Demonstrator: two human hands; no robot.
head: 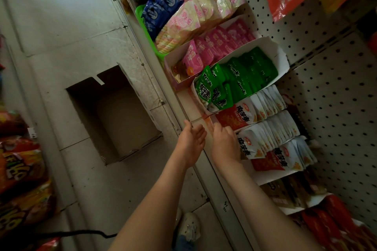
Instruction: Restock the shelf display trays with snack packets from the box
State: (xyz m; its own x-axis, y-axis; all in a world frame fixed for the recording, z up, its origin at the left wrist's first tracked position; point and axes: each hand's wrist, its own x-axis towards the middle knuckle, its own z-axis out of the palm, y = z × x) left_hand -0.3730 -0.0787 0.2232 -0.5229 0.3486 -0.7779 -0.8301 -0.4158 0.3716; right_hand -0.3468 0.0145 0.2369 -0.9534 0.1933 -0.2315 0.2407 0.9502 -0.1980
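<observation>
At far left, glossy orange and red snack bags (pixel 20 169), piled against the frame edge. Next, on the pale tiled floor (pixel 71 26), an open brown cardboard box (pixel 114 114), flaps up, bare bottom showing. Higher up at the shelf front, dark blue packets (pixel 161 6) standing in a bright green plastic basket (pixel 139 14). Lower down, just right of the box, left hand (pixel 191 140) with fingers straight and slightly apart, holding nothing, just beside the shelf edge. Close beside it, right hand (pixel 225 144), back turned up, fingers bent down over the front of a row of white and orange snack packets (pixel 265 132); fingertips hidden, so impossible to tell whether clamped on a packet or only pressed against it. Above the hands, pink sachets (pixel 216 45) upright in a cardboard tray, then green foil packets (pixel 240 75) packed upright in a white cardboard display tray (pixel 271 47). More white and orange packets in rows toward the right, near the white pegboard back panel (pixel 336 87). At lower right, red wrapped packs (pixel 336 220) on the same shelf.
</observation>
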